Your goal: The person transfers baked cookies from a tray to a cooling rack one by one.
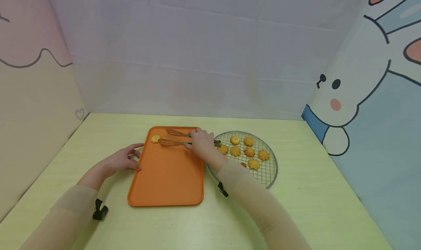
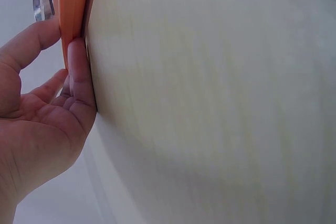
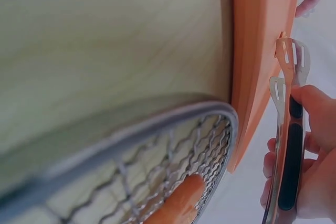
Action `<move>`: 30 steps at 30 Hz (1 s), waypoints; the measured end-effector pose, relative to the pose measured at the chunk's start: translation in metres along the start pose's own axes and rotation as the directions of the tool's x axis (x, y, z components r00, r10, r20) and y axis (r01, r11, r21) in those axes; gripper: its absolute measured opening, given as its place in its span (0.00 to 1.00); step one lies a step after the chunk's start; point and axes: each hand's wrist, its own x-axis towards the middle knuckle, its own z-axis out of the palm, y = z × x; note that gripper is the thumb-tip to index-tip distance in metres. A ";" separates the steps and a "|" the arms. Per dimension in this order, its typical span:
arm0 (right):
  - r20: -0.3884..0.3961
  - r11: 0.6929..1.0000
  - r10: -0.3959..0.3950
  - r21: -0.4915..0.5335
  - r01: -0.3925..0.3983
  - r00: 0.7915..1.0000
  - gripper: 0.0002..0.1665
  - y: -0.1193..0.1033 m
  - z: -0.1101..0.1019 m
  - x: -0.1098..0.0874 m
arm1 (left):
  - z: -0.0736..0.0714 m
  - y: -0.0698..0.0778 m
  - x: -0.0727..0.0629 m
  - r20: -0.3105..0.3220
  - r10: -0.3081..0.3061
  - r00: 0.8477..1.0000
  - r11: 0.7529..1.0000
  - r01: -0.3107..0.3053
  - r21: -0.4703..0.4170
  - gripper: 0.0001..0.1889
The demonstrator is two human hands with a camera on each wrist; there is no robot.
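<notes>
My right hand [image 1: 202,144] holds metal tongs [image 1: 171,143] with slotted ends and black grips, over the upper part of an orange tray [image 1: 167,173]. Both slotted ends stand apart, with no cookie between them. Just left of them, a round yellow cookie [image 1: 155,138] lies on the tray near its top left corner. In the right wrist view the thumb lies along one black grip of the tongs [image 3: 290,166], with fingers round the other side. At the tray's left edge, my left hand [image 1: 123,158] grips the rim between thumb and finger, seen close in the left wrist view.
Right of the tray is a round wire rack [image 1: 275,166] bearing several cookies [image 1: 254,164], its left side partly behind the right forearm. The pale table [image 1: 322,191] meets cloth walls at the back and sides.
</notes>
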 end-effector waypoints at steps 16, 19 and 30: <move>0.051 0.999 0.028 0.033 -0.030 0.998 0.28 -0.021 0.007 0.017 | 0.000 0.002 -0.001 -0.001 0.010 1.000 1.000 -0.010 0.005 0.47; 0.053 0.999 0.038 0.034 -0.040 0.998 0.27 -0.024 0.009 0.019 | 0.000 0.002 0.000 0.002 0.010 1.000 1.000 -0.010 0.006 0.47; 0.052 0.998 0.032 0.043 -0.035 0.998 0.27 -0.032 0.013 0.024 | 0.001 0.002 -0.001 -0.003 -0.003 1.000 1.000 0.004 0.007 0.47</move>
